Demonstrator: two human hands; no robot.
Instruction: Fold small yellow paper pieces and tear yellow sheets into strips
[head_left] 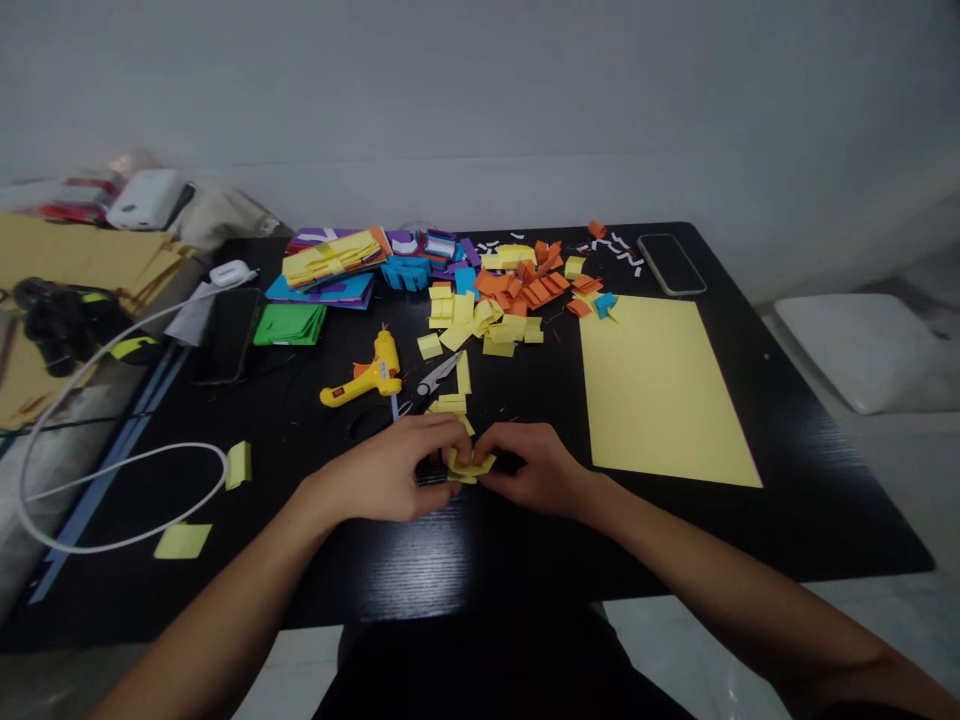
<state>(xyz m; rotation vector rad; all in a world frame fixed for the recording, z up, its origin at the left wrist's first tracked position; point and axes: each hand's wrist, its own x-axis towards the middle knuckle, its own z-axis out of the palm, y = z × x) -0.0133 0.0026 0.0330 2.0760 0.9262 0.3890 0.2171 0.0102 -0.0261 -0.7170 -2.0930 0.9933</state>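
Between my two hands is a small folded piece of yellow paper, low over the front half of the black table. My left hand grips its left end with thumb and fingers pinched. The right end is pinched by my right hand. Just beyond my left hand lie scissors, blades pointing away, their handles partly hidden. A yellow glue gun rests on its side to their left. More yellow paper pieces lie by the scissors, with a heap of folded yellow ones and orange ones behind.
A large yellow sheet lies at the right, a phone behind it. Stacked coloured papers and green paper stand at the back left. A white cable loops over the left edge near a second phone.
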